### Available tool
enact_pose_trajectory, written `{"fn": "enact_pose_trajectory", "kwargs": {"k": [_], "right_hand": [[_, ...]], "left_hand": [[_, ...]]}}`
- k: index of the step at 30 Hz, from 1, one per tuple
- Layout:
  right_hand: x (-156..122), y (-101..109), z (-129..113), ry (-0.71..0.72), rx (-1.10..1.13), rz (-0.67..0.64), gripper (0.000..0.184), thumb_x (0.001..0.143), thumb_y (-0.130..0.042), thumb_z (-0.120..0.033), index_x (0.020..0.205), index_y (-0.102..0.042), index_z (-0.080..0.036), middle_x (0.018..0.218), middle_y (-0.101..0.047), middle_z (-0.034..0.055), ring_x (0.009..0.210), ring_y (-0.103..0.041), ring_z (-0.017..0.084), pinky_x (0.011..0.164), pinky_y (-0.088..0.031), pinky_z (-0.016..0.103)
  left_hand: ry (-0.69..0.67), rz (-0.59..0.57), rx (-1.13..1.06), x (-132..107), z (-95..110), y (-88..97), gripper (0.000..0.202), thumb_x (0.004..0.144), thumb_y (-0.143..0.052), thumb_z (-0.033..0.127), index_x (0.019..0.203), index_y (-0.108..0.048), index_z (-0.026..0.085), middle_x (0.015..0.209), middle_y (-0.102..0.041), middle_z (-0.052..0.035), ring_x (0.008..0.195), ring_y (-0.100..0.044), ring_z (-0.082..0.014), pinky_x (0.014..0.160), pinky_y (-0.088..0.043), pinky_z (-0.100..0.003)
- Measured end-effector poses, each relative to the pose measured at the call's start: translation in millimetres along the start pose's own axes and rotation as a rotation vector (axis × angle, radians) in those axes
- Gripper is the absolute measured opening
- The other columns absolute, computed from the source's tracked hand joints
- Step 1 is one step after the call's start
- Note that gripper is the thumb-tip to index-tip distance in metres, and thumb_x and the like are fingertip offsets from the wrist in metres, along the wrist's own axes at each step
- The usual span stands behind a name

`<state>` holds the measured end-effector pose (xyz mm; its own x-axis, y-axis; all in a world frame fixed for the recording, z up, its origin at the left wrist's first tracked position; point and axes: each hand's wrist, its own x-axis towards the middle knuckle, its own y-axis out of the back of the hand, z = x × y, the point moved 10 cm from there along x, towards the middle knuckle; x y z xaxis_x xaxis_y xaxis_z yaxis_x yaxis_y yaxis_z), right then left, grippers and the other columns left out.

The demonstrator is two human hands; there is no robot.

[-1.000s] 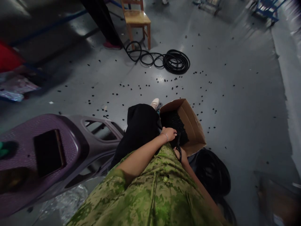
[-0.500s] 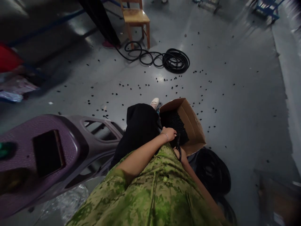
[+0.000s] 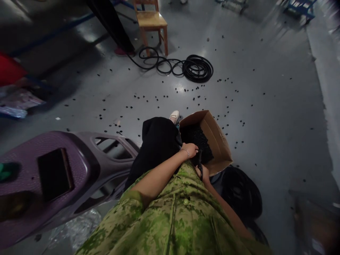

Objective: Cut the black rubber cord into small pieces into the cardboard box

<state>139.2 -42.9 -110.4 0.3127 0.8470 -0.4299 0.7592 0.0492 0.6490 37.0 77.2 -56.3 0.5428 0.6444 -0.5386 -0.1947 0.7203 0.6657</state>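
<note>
Almost nothing moved since the earlier frames: both hands stay at the box, view drifted slightly, chair a bit further left.

Cardboard box (image 3: 216, 141) sits centre frame, open top, tilted, full of small black parts (image 3: 198, 139). Right and top of frame: open grey floor (image 3: 265, 117), roomy, but littered with scattered black bits. Left side tight: purple plastic stool (image 3: 53, 170) at lower left, close to the black-clad knee (image 3: 158, 141).

Coiled black hose (image 3: 198, 69) lies top centre, next to a wooden chair (image 3: 151, 21). Black bag (image 3: 240, 193) just below the box, touching it.

Left hand (image 3: 190, 149) rests on the box's near edge, fingers curled over; grip contents not visible. Right hand (image 3: 204, 171) just below it, closed round a thin black ring (image 3: 200, 166), mostly hidden by the green shirt.
</note>
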Motion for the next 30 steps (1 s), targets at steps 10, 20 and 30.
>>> {"fn": "enact_pose_trajectory", "kwargs": {"k": [10,20,30], "right_hand": [[2.0,0.2,-3.9,0.011,-0.049,0.015,0.019,0.065,-0.047,-0.039,0.060,-0.054,-0.021,0.064,-0.065,0.0060,0.068,-0.060,0.021,0.065,-0.040,0.026],[-3.2,5.1,-5.9,-0.025,0.005,-0.038,0.024,0.066,-0.048,-0.042,0.067,-0.061,-0.022,0.070,-0.068,0.0043,0.076,-0.061,0.023,0.070,-0.042,0.029],[-9.1,6.5,-20.3,-0.021,0.178,-0.207,0.030,0.068,-0.050,-0.045,0.069,-0.061,-0.018,0.071,-0.065,0.0018,0.071,-0.054,0.018,0.067,-0.040,0.026]], "left_hand": [[0.011,0.080,0.066,2.1,1.8,3.3,0.032,0.089,-0.048,0.038,0.112,-0.065,0.025,0.109,-0.070,-0.0081,0.106,-0.061,-0.0264,0.096,-0.034,-0.043],[0.017,0.094,0.064,-2.5,0.9,6.6,0.029,0.091,-0.044,0.036,0.105,-0.068,0.028,0.106,-0.070,-0.0072,0.102,-0.061,-0.0258,0.092,-0.035,-0.042],[-0.033,0.025,0.101,-6.0,10.4,-0.5,0.027,0.089,-0.047,0.034,0.103,-0.069,0.027,0.106,-0.070,-0.0069,0.103,-0.061,-0.0261,0.092,-0.035,-0.042]]}}
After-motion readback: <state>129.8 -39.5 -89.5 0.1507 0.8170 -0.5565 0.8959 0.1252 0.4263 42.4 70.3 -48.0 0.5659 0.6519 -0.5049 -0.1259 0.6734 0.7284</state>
